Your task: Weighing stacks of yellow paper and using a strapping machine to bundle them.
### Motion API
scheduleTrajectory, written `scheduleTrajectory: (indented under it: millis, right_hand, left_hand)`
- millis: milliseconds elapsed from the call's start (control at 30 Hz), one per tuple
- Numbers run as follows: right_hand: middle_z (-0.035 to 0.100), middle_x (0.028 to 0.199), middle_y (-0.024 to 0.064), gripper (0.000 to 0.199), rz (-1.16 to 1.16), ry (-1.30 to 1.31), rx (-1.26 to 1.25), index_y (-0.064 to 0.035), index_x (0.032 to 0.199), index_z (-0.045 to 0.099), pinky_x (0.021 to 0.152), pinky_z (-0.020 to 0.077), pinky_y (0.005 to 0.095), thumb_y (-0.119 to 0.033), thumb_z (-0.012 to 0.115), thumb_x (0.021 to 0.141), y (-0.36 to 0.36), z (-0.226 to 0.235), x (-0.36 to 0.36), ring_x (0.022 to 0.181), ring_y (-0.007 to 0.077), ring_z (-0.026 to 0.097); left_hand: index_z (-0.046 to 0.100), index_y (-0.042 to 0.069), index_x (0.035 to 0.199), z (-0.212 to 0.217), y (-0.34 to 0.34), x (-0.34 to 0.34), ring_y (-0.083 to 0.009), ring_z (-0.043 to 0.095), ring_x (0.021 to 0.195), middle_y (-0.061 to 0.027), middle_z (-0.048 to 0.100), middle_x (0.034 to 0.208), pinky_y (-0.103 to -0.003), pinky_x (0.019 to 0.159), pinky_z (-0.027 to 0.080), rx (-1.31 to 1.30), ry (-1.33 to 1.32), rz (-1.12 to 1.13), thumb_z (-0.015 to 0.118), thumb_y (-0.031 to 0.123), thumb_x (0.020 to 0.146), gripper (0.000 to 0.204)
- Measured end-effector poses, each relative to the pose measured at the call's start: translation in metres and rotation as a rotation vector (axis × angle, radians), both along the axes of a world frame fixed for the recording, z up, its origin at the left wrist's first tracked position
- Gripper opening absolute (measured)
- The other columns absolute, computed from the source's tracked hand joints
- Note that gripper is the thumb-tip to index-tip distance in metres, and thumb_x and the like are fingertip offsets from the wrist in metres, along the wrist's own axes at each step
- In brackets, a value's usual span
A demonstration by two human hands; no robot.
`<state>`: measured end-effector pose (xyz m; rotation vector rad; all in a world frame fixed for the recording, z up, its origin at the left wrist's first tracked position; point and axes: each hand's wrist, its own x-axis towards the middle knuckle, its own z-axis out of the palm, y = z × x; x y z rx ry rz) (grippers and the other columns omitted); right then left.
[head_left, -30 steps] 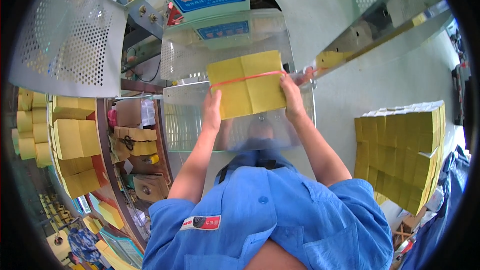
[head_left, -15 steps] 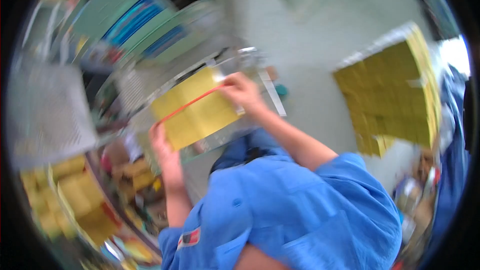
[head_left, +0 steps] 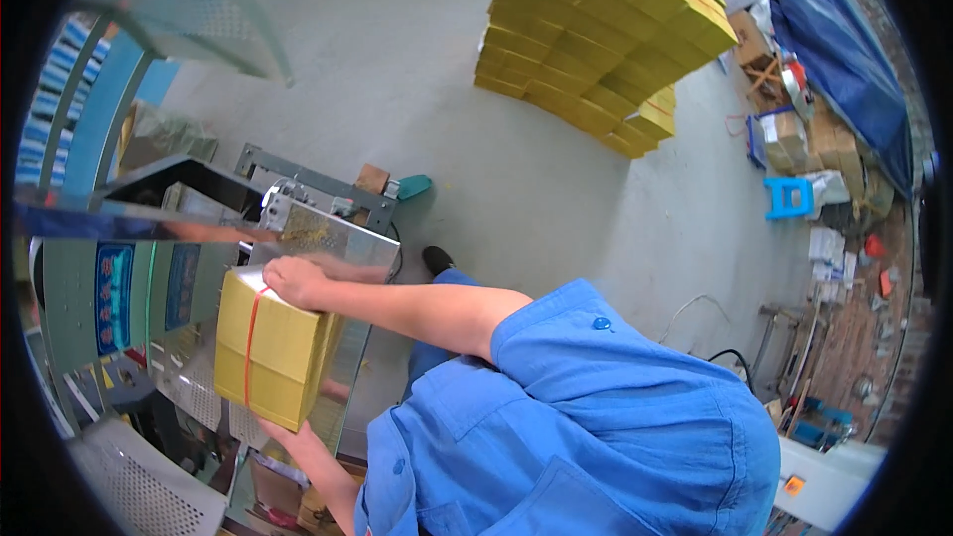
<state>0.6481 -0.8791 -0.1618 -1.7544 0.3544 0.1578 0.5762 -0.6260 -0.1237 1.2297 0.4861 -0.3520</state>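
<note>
Head view swung right, yellow bundle (head_left: pixel 270 347) now lower left, right hand (head_left: pixel 296 283) on top

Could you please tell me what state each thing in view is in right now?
Yellow paper bundle: bound by a red band, held at both ends over the machine.
Right hand: gripping the bundle's far end.
Left hand: under the bundle's near end, mostly hidden.
Machine: its metal surface sits beneath the bundle.
Yellow stack: piled high on the floor.
Blue stool: upright.

Packing workshop, concrete floor (head_left: pixel 417 89), stacked yellow bundles (head_left: pixel 606 30), metal machine (head_left: pixel 298 228)
</note>
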Motion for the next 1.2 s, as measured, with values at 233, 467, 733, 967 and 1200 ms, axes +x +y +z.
scheduleTrajectory:
  millis: [233, 467, 733, 967, 1200]
  right_hand:
    - [0.063, 0.123, 0.0163, 0.040, -0.135, -0.119, 0.021, -0.0053, 0.114, 0.066, 0.097, 0.0440, 0.0412, -0.033, 0.043, 0.096, -0.083, -0.006, -0.121, 0.113, 0.0330, 0.058]
    - [0.061, 0.124, 0.0032, 0.035, -0.661, -0.075, 0.793, -0.0075, 0.129, 0.059, 0.100, 0.0427, 0.0300, -0.026, 0.051, 0.100, -0.284, 0.032, -0.339, 0.116, 0.0133, 0.055]
    - [0.057, 0.130, 0.0111, 0.040, -1.226, -0.278, 0.728, -0.0037, 0.135, 0.051, 0.104, 0.0406, 0.0321, -0.022, 0.048, 0.099, -0.505, 0.035, -0.614, 0.123, 0.0189, 0.051]
    - [0.058, 0.128, 0.0130, 0.044, -1.418, -0.438, 0.635, 0.0010, 0.135, 0.049, 0.103, 0.0424, 0.0323, -0.026, 0.039, 0.101, -0.648, 0.009, -0.750, 0.119, 0.0195, 0.054]
    - [0.061, 0.121, 0.0104, 0.041, -1.558, -0.399, 0.523, -0.0013, 0.130, 0.054, 0.093, 0.0493, 0.0311, -0.027, 0.039, 0.102, -0.806, -0.046, -0.820, 0.107, 0.0186, 0.061]
  left_hand:
    - [0.045, 0.006, 0.137, 0.021, -0.075, -0.092, -0.0239, 0.053, 0.120, -0.0110, 0.051, 0.136, -0.039, 0.100, 0.044, 0.165, -0.072, -0.211, 0.038, 0.042, 0.103, 0.051]
    - [0.045, 0.006, 0.136, 0.031, -0.288, -0.150, -0.0248, 0.056, 0.116, -0.0126, 0.053, 0.134, -0.038, 0.095, 0.048, 0.038, 0.031, -0.463, 0.041, 0.038, 0.102, 0.047]
    - [0.043, 0.008, 0.141, 0.024, -0.623, -0.311, -0.0253, 0.057, 0.116, -0.0109, 0.054, 0.132, -0.038, 0.099, 0.048, -0.186, 0.186, -1.074, 0.029, 0.048, 0.104, 0.056]
    - [0.039, 0.008, 0.143, 0.014, -0.849, -0.401, -0.0248, 0.053, 0.122, -0.0123, 0.052, 0.136, -0.040, 0.101, 0.045, -0.130, 0.175, -1.576, 0.041, 0.053, 0.099, 0.063]
    - [0.029, 0.010, 0.147, -0.043, -1.062, -0.468, -0.0235, 0.053, 0.120, -0.0117, 0.050, 0.135, -0.040, 0.101, 0.045, -0.269, 0.094, -1.748, 0.059, 0.044, 0.092, 0.071]
